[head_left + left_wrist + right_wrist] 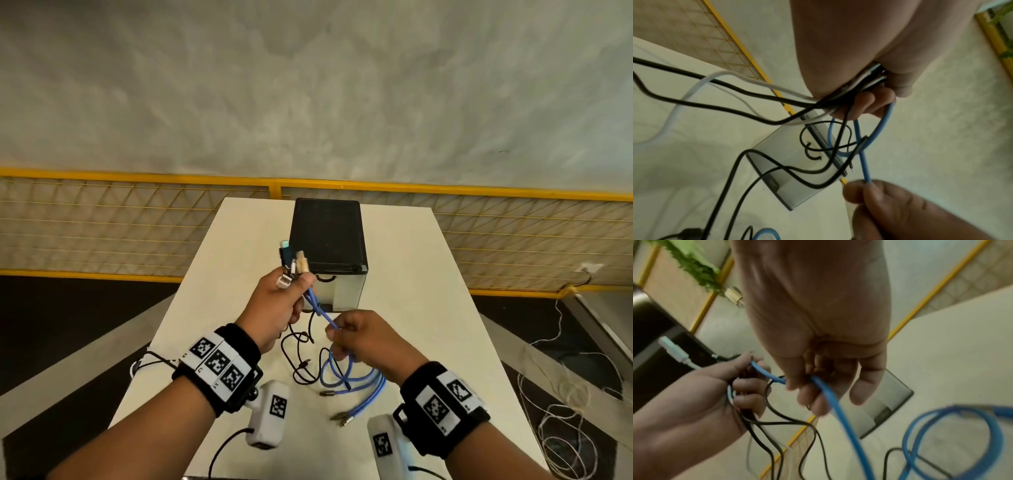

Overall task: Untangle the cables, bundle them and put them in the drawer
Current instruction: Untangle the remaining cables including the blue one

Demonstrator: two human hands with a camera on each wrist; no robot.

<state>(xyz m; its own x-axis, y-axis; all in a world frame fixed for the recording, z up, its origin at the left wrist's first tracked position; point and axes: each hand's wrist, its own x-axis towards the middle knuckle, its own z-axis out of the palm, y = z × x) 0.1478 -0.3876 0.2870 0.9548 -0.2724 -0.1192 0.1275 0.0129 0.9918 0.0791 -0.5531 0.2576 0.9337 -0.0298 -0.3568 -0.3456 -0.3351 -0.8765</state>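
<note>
Above the white table [411,260], just in front of the black-topped drawer box [327,236], the left hand [277,308] is clenched round a gathered bunch of cables with their plugs [293,262] sticking up and away from the person, toward the box. From that fist a blue cable [320,310] runs taut and nearly straight, slanting down and toward the person's right to the right hand [363,337], which pinches it between thumb and forefinger while the other fingers curl loosely beneath. Past the right hand the blue cable drops into several loose loops [356,377] lying on the table nearer the person than the box, its metal-tipped ends [339,419] pointing left and toward the table's near edge. Thin black cables [301,356] hang from the left fist and sprawl in crossed curls on the table between the two hands, in front of the box's pale drawer front [344,291]. In the left wrist view a white cable [701,82] and two black ones trail out of the fist away from the box, and the blue cable doubles back in a hanging loop [882,125] below the curled fingers [865,104]. A yellow-framed mesh fence [137,219] stands behind the box.
</note>
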